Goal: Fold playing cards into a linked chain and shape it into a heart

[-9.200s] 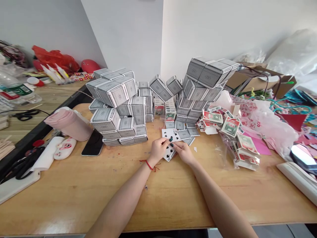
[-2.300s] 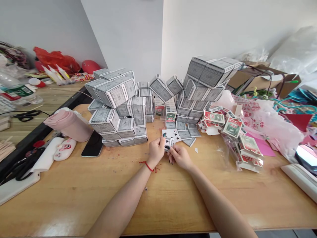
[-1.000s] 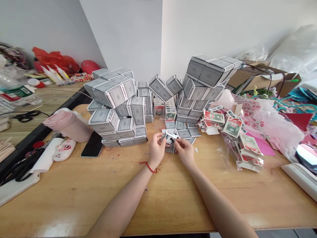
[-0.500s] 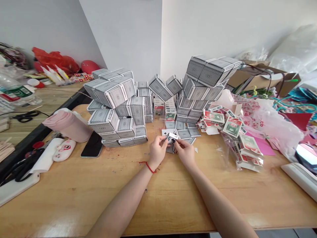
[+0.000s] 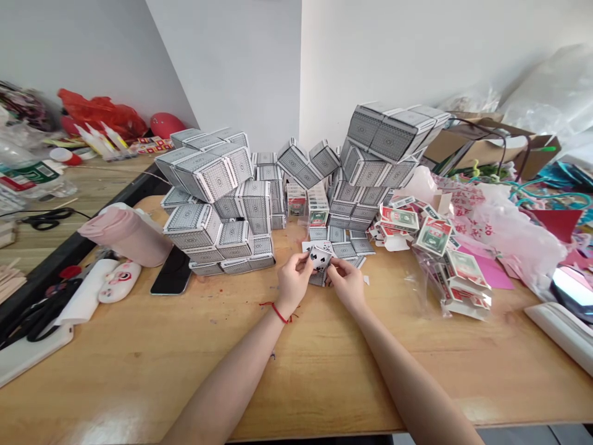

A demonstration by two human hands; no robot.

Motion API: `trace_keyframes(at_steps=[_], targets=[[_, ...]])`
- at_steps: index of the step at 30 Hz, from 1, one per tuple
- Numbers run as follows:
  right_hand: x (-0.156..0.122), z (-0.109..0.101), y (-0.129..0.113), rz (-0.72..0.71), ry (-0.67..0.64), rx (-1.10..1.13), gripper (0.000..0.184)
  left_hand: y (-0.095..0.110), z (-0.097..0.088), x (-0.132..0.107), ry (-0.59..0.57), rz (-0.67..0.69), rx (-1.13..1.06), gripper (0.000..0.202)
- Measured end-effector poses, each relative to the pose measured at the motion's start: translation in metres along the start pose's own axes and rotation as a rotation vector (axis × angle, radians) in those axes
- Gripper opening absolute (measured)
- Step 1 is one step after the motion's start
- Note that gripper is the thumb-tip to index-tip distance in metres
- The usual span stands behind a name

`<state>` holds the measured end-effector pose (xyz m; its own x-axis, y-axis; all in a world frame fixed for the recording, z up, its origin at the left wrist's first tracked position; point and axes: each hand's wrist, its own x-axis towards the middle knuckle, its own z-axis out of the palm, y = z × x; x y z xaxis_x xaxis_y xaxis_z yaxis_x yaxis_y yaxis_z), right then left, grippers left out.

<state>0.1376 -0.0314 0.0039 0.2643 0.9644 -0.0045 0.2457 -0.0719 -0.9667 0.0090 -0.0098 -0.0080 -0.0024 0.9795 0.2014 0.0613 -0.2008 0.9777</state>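
Between my two hands is a playing card (image 5: 320,258) with black spades, its face tilted toward me. My left hand (image 5: 294,279) pinches its left side, thumb and finger closed. On the right edge, my right hand (image 5: 346,283) grips it the same way. Just beneath and behind it lie more cards, some face up and some with grey patterned backs (image 5: 345,250). Beyond my hands, a small row of boxed card decks (image 5: 318,207) stands between blocks folded from grey-backed cards, piled at left (image 5: 208,179) and at right (image 5: 386,136).
Opened card boxes (image 5: 466,272) and plastic bags (image 5: 491,216) crowd the right side. A black phone (image 5: 171,272), a pink roll (image 5: 127,235), a white mouse-shaped object (image 5: 120,281) and black-handled scissors (image 5: 53,309) lie at left. A white scrap (image 5: 366,280) is near my right hand.
The card between my hands has turned so that more of its spade face shows; earlier a white folded edge stood up at its top. Both hands stay in almost the same place.
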Motion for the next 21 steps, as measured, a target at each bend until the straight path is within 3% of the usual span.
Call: trace_keyframes(at_steps=[5,12,17,21], targets=[[-0.001,0.000,-0.004,-0.003,-0.006,0.002,0.024,-0.002,0.001,0.001,-0.016,0.068,0.059,0.027],[-0.004,0.003,-0.004,0.015,-0.035,0.067,0.025,0.005,0.000,0.002,-0.036,0.211,0.139,0.048],[-0.003,0.005,-0.001,0.031,-0.018,0.127,0.031,0.011,-0.001,0.001,-0.071,0.227,0.246,0.043],[-0.003,0.004,-0.002,0.011,-0.025,0.143,0.029,0.010,-0.001,0.000,-0.030,0.212,0.267,0.036]])
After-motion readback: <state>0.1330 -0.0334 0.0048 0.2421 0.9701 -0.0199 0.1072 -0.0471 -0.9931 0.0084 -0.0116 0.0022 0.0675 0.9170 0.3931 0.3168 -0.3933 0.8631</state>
